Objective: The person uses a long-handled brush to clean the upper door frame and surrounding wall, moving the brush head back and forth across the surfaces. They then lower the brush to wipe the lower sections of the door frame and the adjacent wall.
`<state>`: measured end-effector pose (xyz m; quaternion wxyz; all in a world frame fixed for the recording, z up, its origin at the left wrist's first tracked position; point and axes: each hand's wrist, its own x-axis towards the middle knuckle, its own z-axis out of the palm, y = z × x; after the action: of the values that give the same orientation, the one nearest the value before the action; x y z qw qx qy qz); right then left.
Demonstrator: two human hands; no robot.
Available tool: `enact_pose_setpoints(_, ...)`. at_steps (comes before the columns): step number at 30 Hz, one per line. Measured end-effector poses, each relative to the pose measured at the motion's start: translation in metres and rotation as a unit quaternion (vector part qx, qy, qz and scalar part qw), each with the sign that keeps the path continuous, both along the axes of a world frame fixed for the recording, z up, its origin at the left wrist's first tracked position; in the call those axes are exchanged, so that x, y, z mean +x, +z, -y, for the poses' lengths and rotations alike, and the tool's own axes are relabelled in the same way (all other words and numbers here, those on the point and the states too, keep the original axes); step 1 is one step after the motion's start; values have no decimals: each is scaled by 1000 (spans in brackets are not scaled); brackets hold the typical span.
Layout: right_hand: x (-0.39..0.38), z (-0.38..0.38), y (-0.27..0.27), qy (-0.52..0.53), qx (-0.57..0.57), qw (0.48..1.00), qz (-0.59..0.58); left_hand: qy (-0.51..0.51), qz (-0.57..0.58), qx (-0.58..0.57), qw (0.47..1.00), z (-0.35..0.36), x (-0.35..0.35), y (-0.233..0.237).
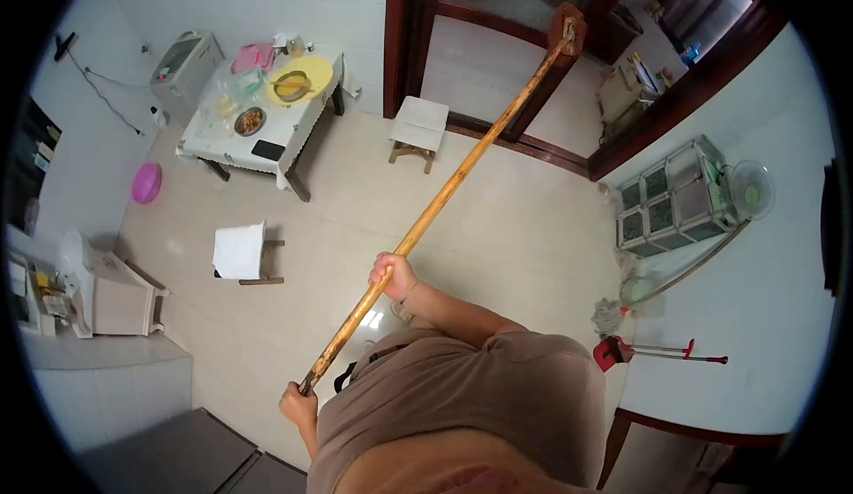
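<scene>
A long-handled tool [453, 185] with a knotty yellow-brown wooden shaft runs diagonally across the head view. Its reddish-brown head [567, 30] is at the far upper end, in front of the dark-framed glass doorway; I cannot make out the exact kind of tool. My right hand [394, 276] is closed around the middle of the shaft. Lower left, my left hand [298, 403] wraps around the darker near end. The shaft is held off the floor, slanting away from my body.
A table [200, 146] with dishes and a phone stands upper left. Two cloth-covered stools [240, 251] [419, 123] are on the tiled floor. Along the right wall are a shelved cabinet [671, 196], a mop [609, 314] and a red dustpan [611, 353]. A pink basin [147, 182] sits left.
</scene>
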<state>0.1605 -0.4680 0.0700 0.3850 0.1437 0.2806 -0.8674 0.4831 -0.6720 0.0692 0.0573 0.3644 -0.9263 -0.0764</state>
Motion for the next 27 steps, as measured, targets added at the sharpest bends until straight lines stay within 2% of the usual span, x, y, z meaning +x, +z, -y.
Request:
enact_pose_setpoints(8,11,19,14,23,4,1000,20,24,-39,-40,998,5,21,9)
enact_pose_setpoints(19,59,85,8,176,-20,981,75,118,15,-66,991,-15,105,47)
enact_pose_setpoints(24,61,103,4,207,-28,974,93,145,23,-73,987,-24,115,57)
enact_pose_setpoints(27,55,105,0,215,-63,972,75,133,13,-118,984,-27,111,60)
